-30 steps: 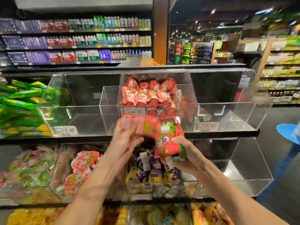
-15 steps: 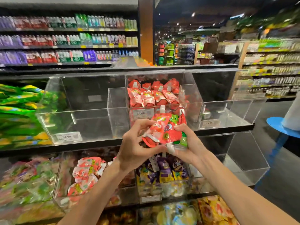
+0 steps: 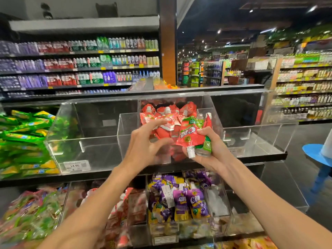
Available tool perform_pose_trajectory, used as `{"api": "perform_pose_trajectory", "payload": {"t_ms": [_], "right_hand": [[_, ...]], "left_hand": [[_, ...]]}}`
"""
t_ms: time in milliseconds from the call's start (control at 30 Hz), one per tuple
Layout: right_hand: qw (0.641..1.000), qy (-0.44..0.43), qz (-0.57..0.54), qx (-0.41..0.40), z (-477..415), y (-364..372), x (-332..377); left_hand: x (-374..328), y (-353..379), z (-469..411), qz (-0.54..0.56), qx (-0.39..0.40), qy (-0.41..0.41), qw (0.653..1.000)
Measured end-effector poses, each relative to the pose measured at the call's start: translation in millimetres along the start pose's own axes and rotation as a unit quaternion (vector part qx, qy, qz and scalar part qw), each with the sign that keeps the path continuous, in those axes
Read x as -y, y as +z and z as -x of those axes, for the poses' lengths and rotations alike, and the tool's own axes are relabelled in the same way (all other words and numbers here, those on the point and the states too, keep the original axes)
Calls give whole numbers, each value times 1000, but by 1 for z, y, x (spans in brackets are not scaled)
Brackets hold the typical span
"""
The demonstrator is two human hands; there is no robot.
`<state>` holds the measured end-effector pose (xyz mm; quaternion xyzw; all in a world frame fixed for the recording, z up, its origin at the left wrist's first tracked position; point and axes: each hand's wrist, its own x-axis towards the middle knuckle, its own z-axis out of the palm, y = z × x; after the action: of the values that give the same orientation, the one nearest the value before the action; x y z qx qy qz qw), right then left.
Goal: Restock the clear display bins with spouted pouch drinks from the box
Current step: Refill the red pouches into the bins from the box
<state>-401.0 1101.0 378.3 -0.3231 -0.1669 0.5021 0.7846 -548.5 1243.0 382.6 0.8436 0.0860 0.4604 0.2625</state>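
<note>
both hands have risen since half a second back, from below the shelf edge up to the mouth of the middle bin [image 3: 206, 112]. left hand [image 3: 143, 146] now off the bundle, fingers spread and curled, reaching at the red pouches [image 3: 161, 119] piled in that bin; cannot tell if it touches them. right hand [image 3: 206, 151] clamped around a small bundle of pouches [image 3: 190, 135], held at the bin's front right corner. front pouch of the bundle: red foil, white lettering, green patch at top, white screw cap pointing down. a second pouch behind it is mostly green at the bottom edge; a white spout and a red corner stick up behind. left of the middle bin, a clear bin [image 3: 86, 141] with a 14.90 price tag [image 3: 76, 166]. below the middle bin, purple pouches [image 3: 185, 202] in a lower bin.
</note>
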Motion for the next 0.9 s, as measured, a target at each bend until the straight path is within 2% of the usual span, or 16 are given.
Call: {"api": "perform_pose_trajectory", "payload": {"t_ms": [167, 300, 567, 733, 833, 900], "right_hand": [[1000, 8, 4, 6, -7, -12, 13], [999, 28, 25, 9, -14, -23, 15], [997, 44, 63, 15, -28, -28, 12], [996, 39, 69, 51, -26, -21, 12], [996, 42, 52, 58, -24, -19, 10], [996, 43, 44, 68, -21, -20, 10]], "left_hand": [[31, 6, -43, -144, -16, 4, 989], [61, 8, -57, -242, 44, -36, 969], [64, -2, -68, -311, 117, -43, 942], [69, -5, -68, -401, 194, -16, 895], [69, -6, -63, -381, 197, -44, 902], [67, -6, -56, -378, 229, -70, 894]]}}
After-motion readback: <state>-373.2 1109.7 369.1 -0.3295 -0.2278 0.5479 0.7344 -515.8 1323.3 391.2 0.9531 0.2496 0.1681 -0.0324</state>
